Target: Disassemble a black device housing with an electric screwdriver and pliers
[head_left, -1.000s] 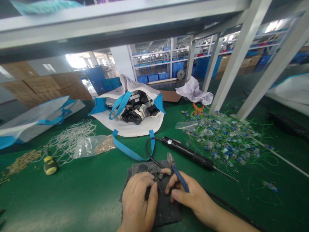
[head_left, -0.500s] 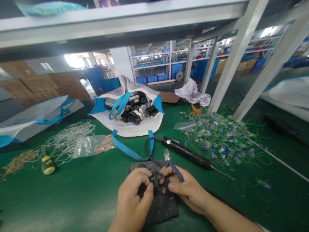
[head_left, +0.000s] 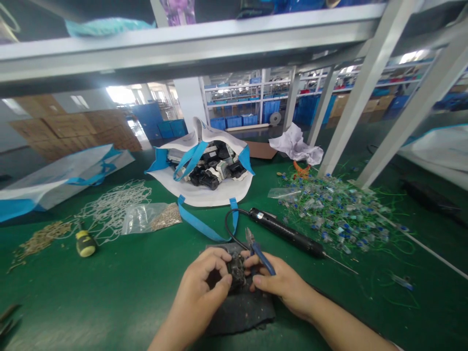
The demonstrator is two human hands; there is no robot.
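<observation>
Both my hands meet over a dark grey mat point(head_left: 241, 309) near the front edge of the green table point(head_left: 120, 287). My left hand point(head_left: 203, 287) is curled round a small black part point(head_left: 236, 269), fingers closed on its left side. My right hand point(head_left: 280, 282) pinches the same part from the right and also holds blue-handled pliers point(head_left: 258, 247), whose jaws point up and away from me.
A black electric screwdriver point(head_left: 288, 233) with its cord lies just behind the mat. A white and blue bag point(head_left: 204, 168) of black parts stands further back. Blue and green wire seals point(head_left: 329, 209) are piled at the right. Left lie a netting heap point(head_left: 113, 207), a plastic bag point(head_left: 146, 219) and a yellow screwdriver point(head_left: 85, 242).
Both hands have closed in on the small black part and lifted it slightly. The pliers have tilted further back in my right hand. The view has shifted a little to the right.
</observation>
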